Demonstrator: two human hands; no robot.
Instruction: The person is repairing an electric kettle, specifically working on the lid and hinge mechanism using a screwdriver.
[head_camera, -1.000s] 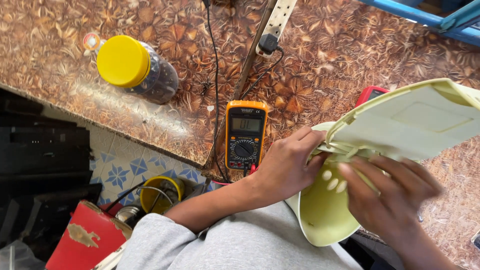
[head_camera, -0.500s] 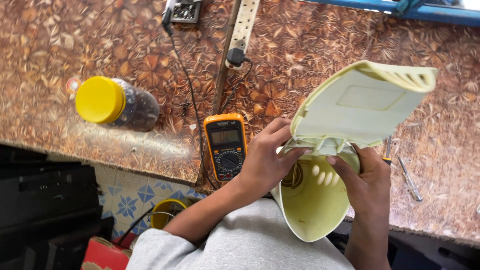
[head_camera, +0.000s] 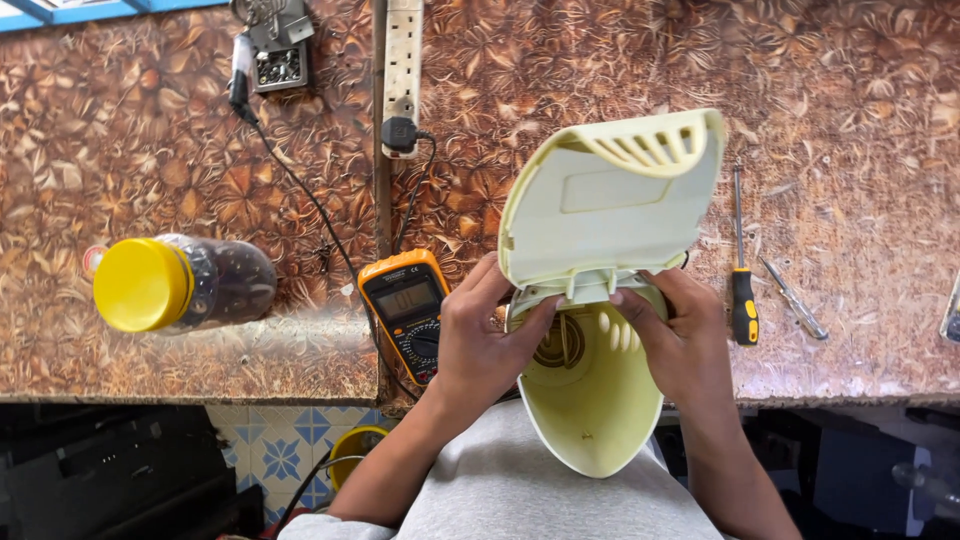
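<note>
Both hands are on a pale yellow-green kettle (head_camera: 590, 400) at lower centre of the frame, held over the counter edge against the person's lap. Its lid (head_camera: 610, 200) is swung fully open and stands up toward upper centre, vent slots along its top edge.

Left hand (head_camera: 485, 340): fingers curled and clamped on the kettle rim at the hinge, left side, thumb pressing near the hinge tab. Right hand (head_camera: 680, 335): fingers closed on the rim and hinge from the right, fingertips at the base of the lid. Neither hand holds a tool.

Progress, as a judgement: the lid is already open and the inside is exposed, with a round metal element (head_camera: 560, 345) visible at the bottom and a row of strainer holes on the wall. The work looks to be at the hinge, both thumbs on it. The lid is still attached and no part lies removed on the counter, so anything beyond opening is not yet done.

Around it: an orange multimeter (head_camera: 408, 310) just left of the left hand, leads not in use. A screwdriver (head_camera: 741, 270) with a black-and-yellow handle lies right of the kettle, untouched, with a smaller metal tool (head_camera: 792, 298) beside it. A jar (head_camera: 185, 283) with a yellow cap lies on its side at left. A power strip (head_camera: 402, 60) sits at upper centre with one plug in, on the brown patterned counter (head_camera: 850, 120).
</note>
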